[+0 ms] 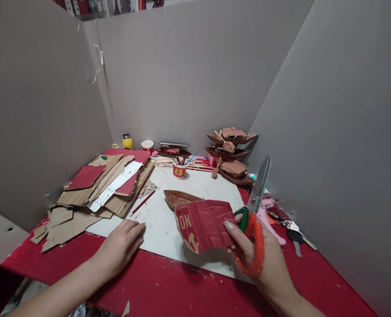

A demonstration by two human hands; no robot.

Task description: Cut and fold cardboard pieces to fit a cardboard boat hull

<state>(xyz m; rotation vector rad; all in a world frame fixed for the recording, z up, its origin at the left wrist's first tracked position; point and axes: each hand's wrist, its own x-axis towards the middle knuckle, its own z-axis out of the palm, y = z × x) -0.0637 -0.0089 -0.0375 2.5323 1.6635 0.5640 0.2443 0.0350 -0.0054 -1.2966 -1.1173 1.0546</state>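
Over the near right part of the white sheet [195,176], I had the right hand [268,264] pinching the red cardboard piece [211,222] between thumb and fingers. The same hand also held the scissors [259,185], their orange and green handles against it and their blades pointing up and away. To the left, I had the left hand [124,244] palm down at the sheet's near edge, loosely open with its fingers slightly bent; I saw nothing gripped in it.

Just beyond the cardboard piece, and partly hidden by it, lay a brown boat hull [178,197]. The red pencil [142,203] rested slantwise beyond the left hand, next to the cardboard pile [99,185], on which I could see a white strip with drawn lines [116,187]. Farther out, the red paper cup [180,169] stood before a spread of thin sticks [162,161]. To its right I saw brown model boats [233,152], some stacked. Keys [296,237] lay on the red tabletop [149,286] at the right, beside something pink [271,222]. A yellow bottle [127,141] stood at the far left, near the grey panels [182,75].
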